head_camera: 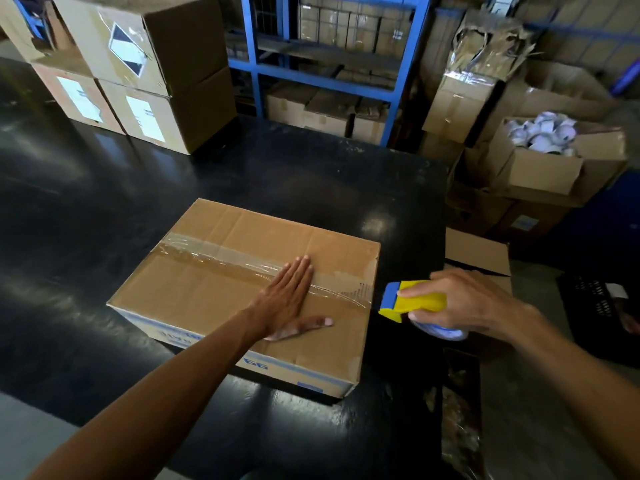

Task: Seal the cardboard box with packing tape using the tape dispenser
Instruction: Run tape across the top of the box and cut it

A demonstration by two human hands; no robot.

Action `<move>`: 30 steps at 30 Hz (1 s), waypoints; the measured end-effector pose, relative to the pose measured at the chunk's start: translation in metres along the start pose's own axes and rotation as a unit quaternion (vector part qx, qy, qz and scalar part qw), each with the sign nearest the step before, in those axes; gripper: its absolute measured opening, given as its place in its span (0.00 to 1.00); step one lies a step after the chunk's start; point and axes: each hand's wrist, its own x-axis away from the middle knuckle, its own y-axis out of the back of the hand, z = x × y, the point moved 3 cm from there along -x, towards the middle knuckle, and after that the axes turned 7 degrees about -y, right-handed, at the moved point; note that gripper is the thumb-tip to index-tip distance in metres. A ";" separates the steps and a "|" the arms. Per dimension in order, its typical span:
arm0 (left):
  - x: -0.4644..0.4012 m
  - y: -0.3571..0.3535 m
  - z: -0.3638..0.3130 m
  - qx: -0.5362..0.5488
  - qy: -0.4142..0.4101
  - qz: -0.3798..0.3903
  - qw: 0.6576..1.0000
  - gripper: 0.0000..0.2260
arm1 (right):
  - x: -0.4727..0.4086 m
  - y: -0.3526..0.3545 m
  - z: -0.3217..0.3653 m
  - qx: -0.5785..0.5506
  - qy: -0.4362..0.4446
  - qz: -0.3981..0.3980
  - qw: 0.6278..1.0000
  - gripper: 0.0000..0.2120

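Note:
A closed brown cardboard box [221,296] lies flat on the black table [104,209]. A strip of clear packing tape [221,256] runs along its centre seam from the far left edge to the right edge. My left hand [289,299] presses flat on the lid, fingers spread over the tape near the right end. My right hand [460,303] grips a yellow and blue tape dispenser [412,301] just past the box's right edge, its blue head close to the corner where the tape ends. The tape roll shows partly below my fingers.
Stacked labelled cartons [145,74] stand at the table's back left. Blue metal shelving [329,71] with boxes is behind the table. To the right are open cartons [540,168], one filled with white items, and a folded flap [478,252] beside the table edge.

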 end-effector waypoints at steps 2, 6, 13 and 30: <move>0.000 0.001 0.000 -0.006 0.000 0.003 1.000 0.53 | 0.000 -0.009 0.004 0.010 0.004 0.000 1.000 0.27; -0.002 -0.001 0.001 -0.014 -0.006 -0.001 1.000 0.53 | -0.012 -0.013 0.027 0.076 0.024 0.004 0.997 0.24; -0.017 0.007 -0.026 0.047 0.079 0.023 0.995 0.59 | -0.012 -0.044 0.044 0.067 0.021 0.010 0.998 0.21; -0.040 0.001 -0.086 0.041 0.093 0.006 0.995 0.46 | 0.007 0.007 0.025 -0.501 -0.211 -0.266 0.796 0.20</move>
